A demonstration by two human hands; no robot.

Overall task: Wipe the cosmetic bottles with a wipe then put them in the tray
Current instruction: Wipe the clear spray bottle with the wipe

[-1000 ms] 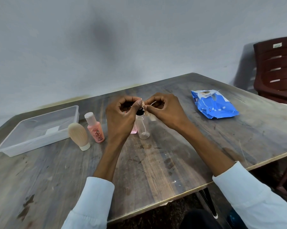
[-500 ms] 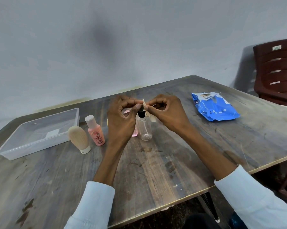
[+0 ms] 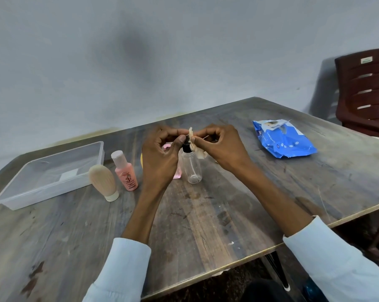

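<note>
Both hands are up over the middle of the bench (image 3: pixel 206 225), working a small, crumpled wipe (image 3: pixel 195 147) open between them: the left hand (image 3: pixel 160 158) has its fingers curled and pinches the wipe's top edge with thumb and forefinger, and the right hand (image 3: pixel 223 147) pinches the same wipe from the other side, so each grip is closed on the wipe and on nothing else. The clear bottle (image 3: pixel 193 168) with the black cap stands upright on the bench right under the hands, with the wipe hanging against its neck. A pink bottle (image 3: pixel 125 171) and a beige bottle (image 3: pixel 103 182) stand to the left, beside the clear tray (image 3: pixel 16 199), which holds no bottles so far. Another pink bottle is mostly hidden behind the left hand. The blue wipe pack (image 3: pixel 284 140) lies well off to the right. To do this step well, I would pull the wipe out flat before touching any bottle, keeping the hands high enough not to tip the clear one, then steady that bottle with one hand while the other wraps the wipe round it
</note>
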